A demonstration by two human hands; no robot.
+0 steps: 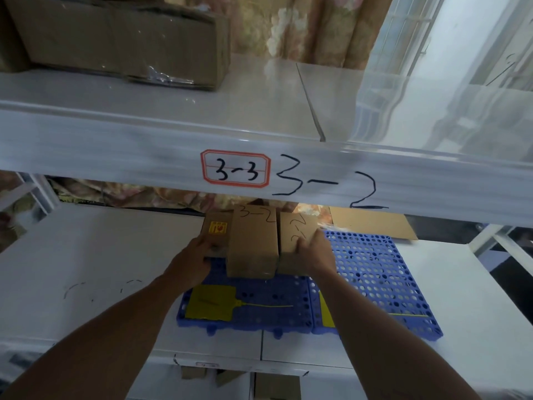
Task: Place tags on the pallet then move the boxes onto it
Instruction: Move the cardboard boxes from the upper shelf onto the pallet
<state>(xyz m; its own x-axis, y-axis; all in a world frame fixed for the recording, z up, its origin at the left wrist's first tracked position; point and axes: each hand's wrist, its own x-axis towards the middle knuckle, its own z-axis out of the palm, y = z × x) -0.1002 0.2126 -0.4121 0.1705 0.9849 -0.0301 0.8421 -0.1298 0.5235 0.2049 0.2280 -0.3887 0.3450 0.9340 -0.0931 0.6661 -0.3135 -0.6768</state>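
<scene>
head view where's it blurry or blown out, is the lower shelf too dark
In the head view, motion blur streaks the shelf beam, though its 3-3 label is readable; glare washes out the window at upper right; the wide lens bows the beam; the lower shelf is dim, yet the boxes, blue pallet and yellow tags show clearly.

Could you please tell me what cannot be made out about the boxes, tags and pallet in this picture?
All in the head view:
- Right tag: mostly hidden by the right forearm.
- Boxes' far ends: cut off by the shelf beam.
- Left box: near end covered by the left hand; how its fingers grip is blurred.
- Writing on the right box: partly under the right hand.
- Mark on the left tag: too faint to read.
</scene>
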